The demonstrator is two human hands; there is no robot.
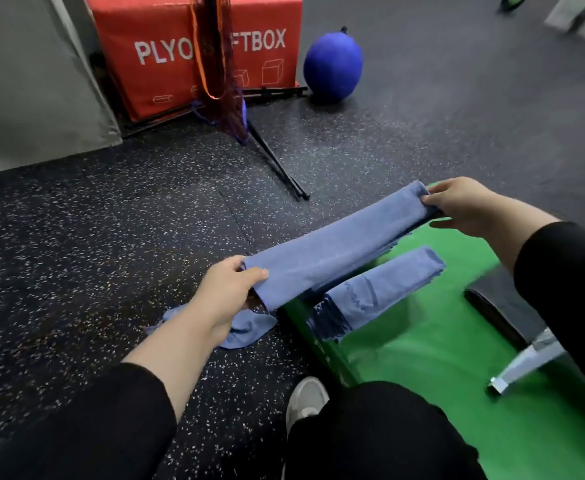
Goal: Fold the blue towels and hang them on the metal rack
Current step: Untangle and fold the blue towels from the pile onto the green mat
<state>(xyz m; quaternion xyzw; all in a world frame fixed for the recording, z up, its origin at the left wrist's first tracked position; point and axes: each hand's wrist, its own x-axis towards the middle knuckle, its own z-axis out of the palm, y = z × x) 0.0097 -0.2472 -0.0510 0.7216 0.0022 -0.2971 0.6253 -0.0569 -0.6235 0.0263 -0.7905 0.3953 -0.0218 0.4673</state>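
**Blue towel stretched between 2 hands over a green mat**

Speckled black rubber flooring (111,237) fills the head view, with a green mat (440,341) laid at the lower right. At the back stands a red box (166,50) printed in white letters, a dark net (218,64) hanging across the middle of its lettering. A blue ball (332,62) rests on the floor just beside it, and thin black poles (277,164) lie slanting across the floor.

The far right corner is blurred. A grey metal piece (523,365) on the mat is cut off by the right sleeve, so what it belongs to cannot be told.

The left hand (228,292) curls round the near end of a folded blue towel (325,251); the right hand (464,206) pinches the far end, holding it taut above the mat. A 2nd folded towel (384,285) lies on the mat below, and a crumpled towel (246,327) sits on the floor under the left wrist.
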